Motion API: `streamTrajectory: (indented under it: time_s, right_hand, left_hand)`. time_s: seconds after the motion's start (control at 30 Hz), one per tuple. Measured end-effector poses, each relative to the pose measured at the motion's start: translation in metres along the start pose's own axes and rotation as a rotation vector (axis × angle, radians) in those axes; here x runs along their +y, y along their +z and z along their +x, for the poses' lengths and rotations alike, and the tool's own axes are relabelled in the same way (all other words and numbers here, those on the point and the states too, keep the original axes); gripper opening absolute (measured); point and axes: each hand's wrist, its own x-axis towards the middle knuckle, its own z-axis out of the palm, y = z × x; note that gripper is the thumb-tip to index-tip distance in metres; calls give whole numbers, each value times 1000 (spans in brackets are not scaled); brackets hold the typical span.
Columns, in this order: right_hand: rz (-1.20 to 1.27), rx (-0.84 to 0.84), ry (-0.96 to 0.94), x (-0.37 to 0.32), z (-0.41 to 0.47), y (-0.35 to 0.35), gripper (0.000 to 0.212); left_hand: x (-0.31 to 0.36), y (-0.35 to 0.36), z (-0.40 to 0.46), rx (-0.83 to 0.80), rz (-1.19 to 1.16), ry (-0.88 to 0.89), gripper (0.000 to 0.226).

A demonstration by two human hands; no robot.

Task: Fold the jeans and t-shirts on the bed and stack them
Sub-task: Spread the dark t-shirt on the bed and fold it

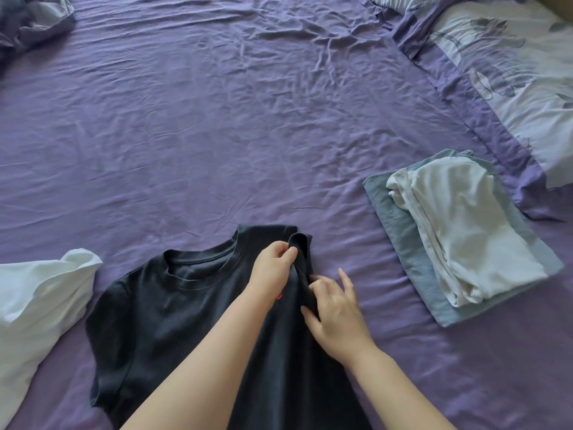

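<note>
I see the dark t-shirt (173,308) in the lower middle of the frame, lying flat on the purple sheet (217,119) with its round neck opening turned toward the top of the picture. Its one sleeve, on the right side of the shirt, is lifted and folded over the body. My left hand (274,268) reaches across the shirt and pinches this folded sleeve between thumb and fingers, just right of the collar. My right hand (333,308) is directly beside it, a little lower in the frame; some fingers curl into the same dark fold and the index finger points up, straight. So both hands grip the t-shirt at its right shoulder, and they almost touch each other. A small red mark shows on the shirt under my left wrist.

At the right of the frame, apart from the shirt, lies a stack: a folded white t-shirt (465,231) on top of a folded light blue garment (400,231); whether this one is jeans I cannot tell. At the lower left edge lies loose white cloth (40,302), near the shirt's other sleeve. A flowered pillow (508,72) fills the upper right corner, and a crumpled blanket (31,20) is in the upper left corner.
</note>
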Motion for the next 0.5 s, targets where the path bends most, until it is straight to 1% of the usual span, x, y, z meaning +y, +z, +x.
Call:
streamTrajectory:
  time_s: [0.1,0.2,0.27,0.33,0.37,0.43,0.47,0.5]
  right_hand:
    - [-95,14,-41,3,1,-2,31]
    - [-86,98,29,13,0,-8,35]
    - [-66,148,78,24,-2,-12,29]
    - [-110,134,88,34,-4,-12,21]
    - [-136,115,93,37,-5,-11,19]
    - [-147,90,119,42,-7,-7,18]
    - [-136,83,131,43,-8,-6,19]
    - [-119,77,136,42,-9,-4,21]
  left_hand:
    - [-1,-1,1,18,28,-14,15]
    - [1,0,1,27,151,-2,5]
    - [1,6,1,38,247,5,15]
    - [5,14,-1,53,301,1,26]
    - [7,19,0,67,367,17,34]
    - [12,28,3,91,600,100,58]
    - [14,32,5,107,710,149,64]
    - [15,35,7,129,775,206,64]
